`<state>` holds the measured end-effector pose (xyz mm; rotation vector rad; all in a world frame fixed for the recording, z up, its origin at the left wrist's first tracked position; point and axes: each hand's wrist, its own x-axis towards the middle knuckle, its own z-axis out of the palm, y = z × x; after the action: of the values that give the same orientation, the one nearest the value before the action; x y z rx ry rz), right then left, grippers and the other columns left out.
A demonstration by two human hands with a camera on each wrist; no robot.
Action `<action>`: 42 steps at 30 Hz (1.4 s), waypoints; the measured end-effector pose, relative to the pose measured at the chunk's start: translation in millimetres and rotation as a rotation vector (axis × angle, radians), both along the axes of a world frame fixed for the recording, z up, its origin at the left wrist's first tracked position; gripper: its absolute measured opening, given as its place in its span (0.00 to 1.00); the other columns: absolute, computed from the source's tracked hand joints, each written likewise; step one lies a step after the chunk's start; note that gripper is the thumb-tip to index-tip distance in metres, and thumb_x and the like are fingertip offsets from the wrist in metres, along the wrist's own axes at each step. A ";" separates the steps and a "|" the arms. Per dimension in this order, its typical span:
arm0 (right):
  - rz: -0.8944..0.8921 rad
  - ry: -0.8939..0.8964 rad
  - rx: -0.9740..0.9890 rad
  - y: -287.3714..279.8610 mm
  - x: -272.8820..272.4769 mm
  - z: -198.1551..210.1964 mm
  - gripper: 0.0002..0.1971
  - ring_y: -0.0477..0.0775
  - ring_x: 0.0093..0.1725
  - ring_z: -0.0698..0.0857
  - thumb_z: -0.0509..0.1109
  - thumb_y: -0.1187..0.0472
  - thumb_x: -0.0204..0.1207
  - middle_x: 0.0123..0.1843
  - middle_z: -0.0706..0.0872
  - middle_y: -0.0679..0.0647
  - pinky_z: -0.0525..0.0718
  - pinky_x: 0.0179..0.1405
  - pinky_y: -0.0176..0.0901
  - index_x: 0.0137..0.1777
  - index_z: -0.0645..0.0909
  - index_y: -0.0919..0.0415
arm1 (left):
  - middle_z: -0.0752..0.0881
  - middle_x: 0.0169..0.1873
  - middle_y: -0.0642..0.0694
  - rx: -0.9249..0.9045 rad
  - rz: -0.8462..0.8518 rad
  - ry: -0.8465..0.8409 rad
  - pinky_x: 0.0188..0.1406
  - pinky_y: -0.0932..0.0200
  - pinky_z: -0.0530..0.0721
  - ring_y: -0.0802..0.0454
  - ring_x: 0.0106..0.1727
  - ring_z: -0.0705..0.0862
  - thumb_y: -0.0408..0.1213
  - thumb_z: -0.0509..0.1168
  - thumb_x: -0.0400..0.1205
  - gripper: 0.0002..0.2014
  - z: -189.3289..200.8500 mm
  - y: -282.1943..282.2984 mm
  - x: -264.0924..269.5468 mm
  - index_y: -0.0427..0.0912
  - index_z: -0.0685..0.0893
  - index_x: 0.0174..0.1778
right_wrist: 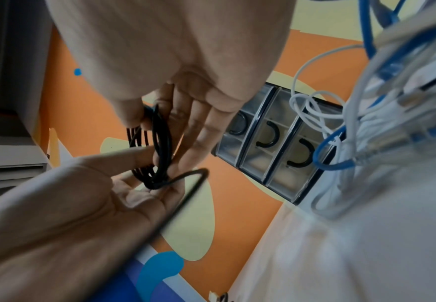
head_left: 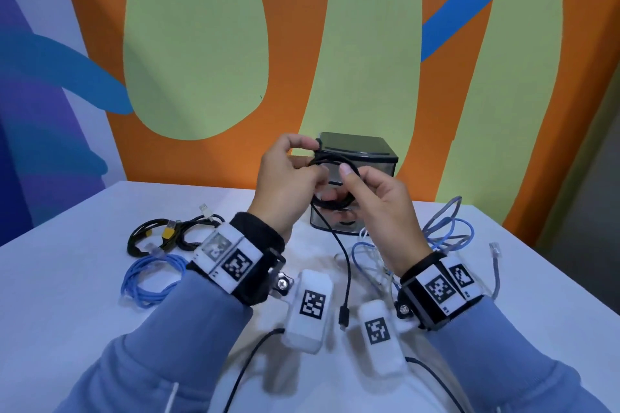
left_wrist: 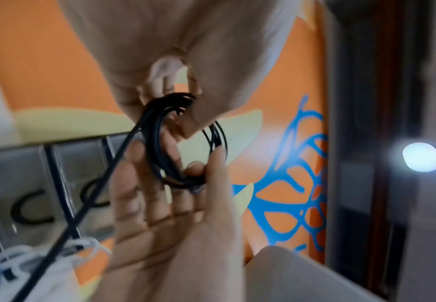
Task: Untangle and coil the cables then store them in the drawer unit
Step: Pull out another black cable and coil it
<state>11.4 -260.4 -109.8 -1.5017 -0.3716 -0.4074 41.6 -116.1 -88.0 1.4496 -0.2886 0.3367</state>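
Note:
A black cable coil [head_left: 330, 178] hangs in the air in front of the dark drawer unit [head_left: 375, 154]. My left hand [head_left: 302, 164] pinches the coil's upper left side with thumb and fingers. My right hand [head_left: 352, 184] grips the coil's right side, thumb on top. The loose black tail [head_left: 345, 265] drops from the coil to a plug just above the table. In the left wrist view the coil [left_wrist: 186, 143] loops round my left hand's fingers [left_wrist: 175, 183]. The right wrist view shows the coil [right_wrist: 160, 143] between both hands and the drawer unit [right_wrist: 271, 147] with three shut drawers.
On the white table [head_left: 67, 295], a black cable bundle with a yellow plug [head_left: 167, 235] and a coiled blue cable [head_left: 151, 275] lie at the left. A tangle of blue, white and grey cables [head_left: 446, 231] lies at the right beside the drawer unit.

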 end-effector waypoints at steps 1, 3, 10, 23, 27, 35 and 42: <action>-0.001 0.026 0.031 -0.1 0.6 0.0 0.14 0.65 0.45 0.94 0.70 0.53 0.89 0.46 0.93 0.67 0.92 0.43 0.56 0.51 0.88 0.64 | 0.89 0.41 0.41 -0.075 -0.055 0.009 0.44 0.47 0.85 0.46 0.36 0.87 0.20 0.73 0.79 0.18 0.5 0.7 0.6 0.44 0.83 0.59; -0.005 0.079 0.089 -1.3 2.0 0.5 0.15 0.62 0.42 0.94 0.69 0.52 0.89 0.43 0.93 0.65 0.92 0.39 0.49 0.46 0.86 0.63 | 0.89 0.45 0.41 -0.090 -0.072 -0.048 0.49 0.50 0.86 0.47 0.41 0.89 0.22 0.79 0.76 0.24 1.4 1.4 1.5 0.46 0.81 0.63; 0.129 0.102 0.173 -10.5 2.3 4.3 0.14 0.57 0.52 0.91 0.68 0.61 0.89 0.48 0.91 0.61 0.86 0.44 0.41 0.71 0.86 0.54 | 0.96 0.48 0.54 0.140 0.038 -0.356 0.58 0.58 0.90 0.57 0.52 0.94 0.25 0.80 0.77 0.14 0.5 2.0 1.6 0.45 0.93 0.55; 0.092 0.034 0.262 -11.3 7.2 3.8 0.10 0.54 0.39 0.84 0.70 0.66 0.87 0.45 0.88 0.60 0.86 0.40 0.41 0.66 0.85 0.66 | 0.93 0.53 0.43 0.224 -0.169 -0.112 0.58 0.46 0.91 0.47 0.53 0.92 0.38 0.82 0.79 0.16 1.0 4.7 2.5 0.50 0.90 0.61; 0.112 0.076 0.497 -20.6 6.9 11.1 0.06 0.58 0.39 0.87 0.66 0.71 0.87 0.41 0.90 0.63 0.84 0.44 0.46 0.59 0.78 0.63 | 0.93 0.55 0.34 0.270 -0.188 0.066 0.63 0.42 0.90 0.46 0.54 0.94 0.43 0.83 0.78 0.19 0.9 11.1 4.9 0.46 0.88 0.61; 0.246 0.176 0.570 -25.0 3.3 11.9 0.09 0.53 0.39 0.81 0.75 0.54 0.83 0.39 0.83 0.57 0.81 0.53 0.47 0.45 0.83 0.58 | 0.92 0.39 0.45 0.383 -0.068 -0.021 0.44 0.60 0.81 0.60 0.36 0.85 0.41 0.82 0.79 0.11 -10.5 7.8 11.8 0.49 0.92 0.56; 0.304 0.187 0.581 -26.0 6.8 9.4 0.05 0.51 0.39 0.79 0.73 0.65 0.84 0.38 0.80 0.54 0.77 0.54 0.47 0.56 0.81 0.62 | 0.94 0.38 0.39 0.342 -0.023 -0.032 0.39 0.56 0.90 0.48 0.39 0.90 0.35 0.79 0.82 0.02 -12.9 6.9 12.8 0.44 0.94 0.47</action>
<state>18.2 -286.3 -100.3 -0.8887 -0.2933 -0.1123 54.4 -109.1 -100.8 1.7760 -0.4030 0.3013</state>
